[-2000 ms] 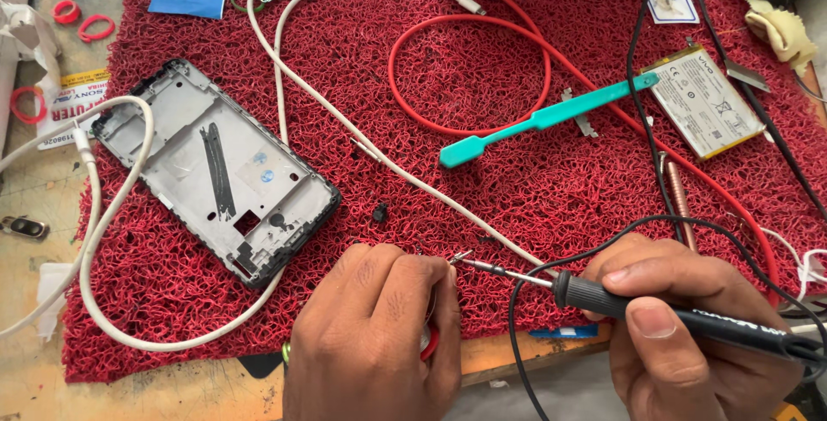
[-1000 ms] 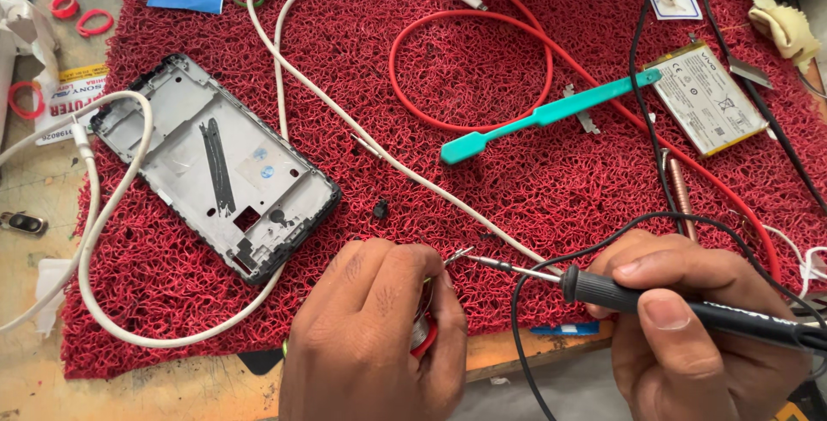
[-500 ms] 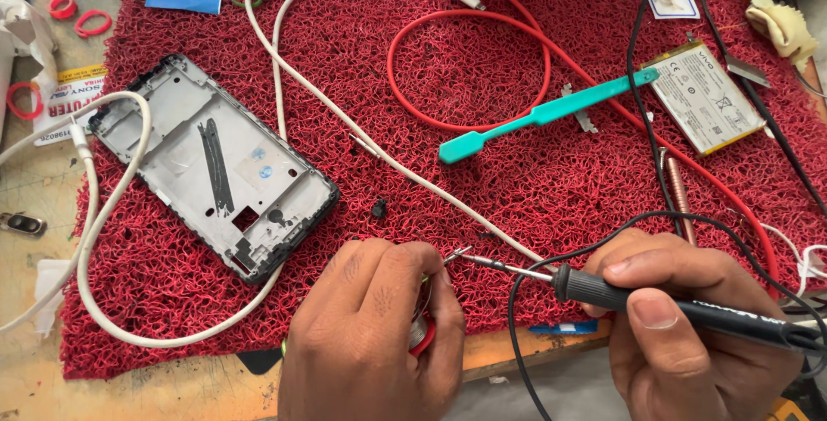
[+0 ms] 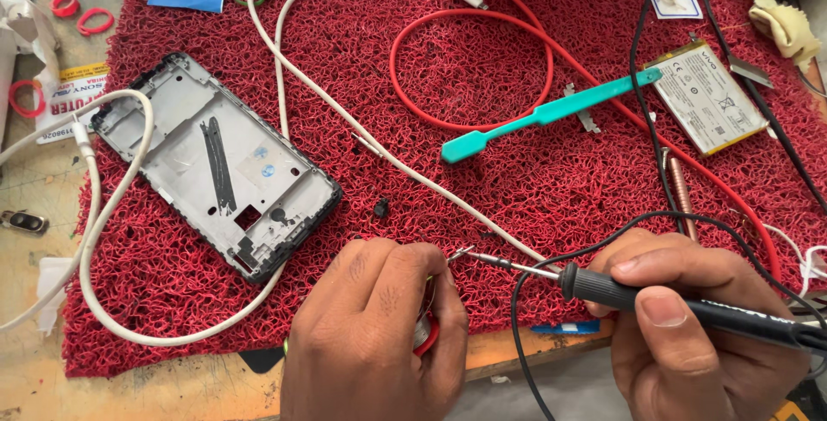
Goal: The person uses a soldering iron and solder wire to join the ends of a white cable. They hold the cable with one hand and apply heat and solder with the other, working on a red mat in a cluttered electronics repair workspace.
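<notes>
My right hand (image 4: 689, 335) grips a black soldering iron (image 4: 689, 305) like a pen, its metal tip pointing left. The tip meets a small bright piece (image 4: 457, 255) pinched at the fingertips of my left hand (image 4: 375, 335). A round silver and red object (image 4: 425, 335) also shows under the left hand's fingers; most of it is hidden. Both hands rest at the front edge of a red looped mat (image 4: 482, 162).
A bare grey phone frame (image 4: 215, 162) lies at the mat's left, ringed by a white cable (image 4: 103, 240). A teal plastic pry tool (image 4: 543, 115), a red cable loop (image 4: 469, 68) and a phone battery (image 4: 706, 98) lie farther back. Black wires (image 4: 646, 85) cross at right.
Both hands hold nearly still; the iron's tip stays at the small piece, with only slight shifts of the right hand.
</notes>
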